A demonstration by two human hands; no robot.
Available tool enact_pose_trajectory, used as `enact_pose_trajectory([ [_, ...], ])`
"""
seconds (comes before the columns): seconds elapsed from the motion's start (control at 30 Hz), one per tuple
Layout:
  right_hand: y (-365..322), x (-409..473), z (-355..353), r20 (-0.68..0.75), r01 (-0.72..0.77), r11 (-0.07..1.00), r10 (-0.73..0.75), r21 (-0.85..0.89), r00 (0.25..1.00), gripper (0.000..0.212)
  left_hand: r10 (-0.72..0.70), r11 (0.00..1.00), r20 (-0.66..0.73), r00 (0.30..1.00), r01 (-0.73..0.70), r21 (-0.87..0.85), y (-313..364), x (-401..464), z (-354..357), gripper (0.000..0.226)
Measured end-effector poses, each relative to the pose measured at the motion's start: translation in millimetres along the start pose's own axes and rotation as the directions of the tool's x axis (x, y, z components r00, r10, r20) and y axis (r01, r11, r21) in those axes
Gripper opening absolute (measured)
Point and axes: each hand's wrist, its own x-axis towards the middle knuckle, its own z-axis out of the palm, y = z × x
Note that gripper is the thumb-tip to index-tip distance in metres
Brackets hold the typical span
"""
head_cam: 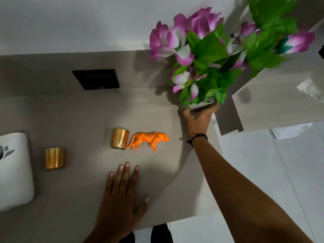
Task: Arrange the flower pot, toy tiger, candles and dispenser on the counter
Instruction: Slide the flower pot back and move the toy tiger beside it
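My right hand (199,121) grips the white flower pot (201,104) at the counter's right edge; purple flowers and green leaves rise from it and hide most of the pot. An orange toy tiger (150,139) stands mid-counter, facing right. One gold candle holder (119,141) touches the tiger's tail, another (55,158) stands further left. The white dispenser (14,171) lies at the far left, partly cut off. My left hand (122,192) rests flat on the counter, fingers spread, just in front of the tiger.
The grey counter (84,120) has a black socket plate (96,79) on its back panel. A white wall lies behind. A second counter section (280,106) steps off to the right, with white floor tiles (263,172) below.
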Motion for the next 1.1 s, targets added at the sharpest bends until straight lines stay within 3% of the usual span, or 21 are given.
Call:
enact_pose_trajectory([
  [0.07, -2, -26, -9, -0.01, -0.029, 0.996, 0.028, -0.078, 1.0, 0.108, -0.009, 1.0, 0.008, 1.0, 0.01, -0.011, 0, 0, -1, 0.098],
  [0.13, -4, -63, -16, -0.021, 0.0, 0.972, -0.005, -0.233, 1.0, 0.087, -0.005, 1.0, 0.005, 1.0, 0.005, -0.022, 0, 0, -1, 0.097],
  [0.17, -6, -79, -19, 0.044, 0.056, 0.958, -0.045, -0.282, 0.998, 0.072, 0.0, 1.0, 0.0, 1.0, 0.0, -0.03, 0, 0, -1, 0.097],
  [0.23, -16, -101, -17, 0.337, 0.167, 0.94, -0.06, -0.297, 0.94, 0.053, -0.001, 0.999, -0.002, 1.0, 0.001, -0.037, -1, 0, -1, 0.096],
  [0.33, -34, -105, -6, 0.614, 0.256, 0.849, 0.099, -0.463, 0.783, 0.062, -0.003, 1.0, 0.014, 1.0, 0.003, -0.023, -1, 1, -3, 0.096],
  [0.4, -44, -98, 2, 0.683, 0.351, 0.756, 0.168, -0.552, 0.711, 0.063, -0.008, 1.0, 0.031, 0.999, 0.008, -0.008, 0, 2, -4, 0.097],
  [0.5, -51, -85, 9, 0.751, 0.366, 0.748, 0.259, -0.554, 0.607, 0.057, -0.015, 1.0, 0.046, 0.999, 0.016, -0.02, 2, 3, -1, 0.096],
  [0.67, -48, -83, 8, 0.744, 0.317, 0.747, 0.337, -0.584, 0.577, 0.042, -0.008, 1.0, 0.057, 0.998, 0.009, -0.023, 5, 3, 6, 0.096],
  [0.77, -48, -84, 17, 0.732, 0.286, 0.773, 0.312, -0.566, 0.605, 0.022, -0.018, 0.999, 0.052, 0.998, 0.02, -0.042, -4, 6, 7, 0.096],
  [0.83, -51, -79, 20, 0.685, 0.226, 0.811, 0.266, -0.539, 0.679, 0.024, -0.017, 0.999, 0.047, 0.999, 0.019, -0.046, -4, 8, 6, 0.095],
  [0.97, -56, -61, 36, 0.454, 0.09, 0.876, 0.155, -0.473, 0.877, 0.03, -0.013, 0.999, 0.038, 0.999, 0.015, -0.05, -4, 3, 2, 0.097],
  [1.1, -58, -47, 59, 0.337, 0.066, 0.878, 0.112, -0.473, 0.935, 0.029, -0.006, 1.0, 0.045, 0.999, 0.007, -0.021, -3, 0, -3, 0.103],
])
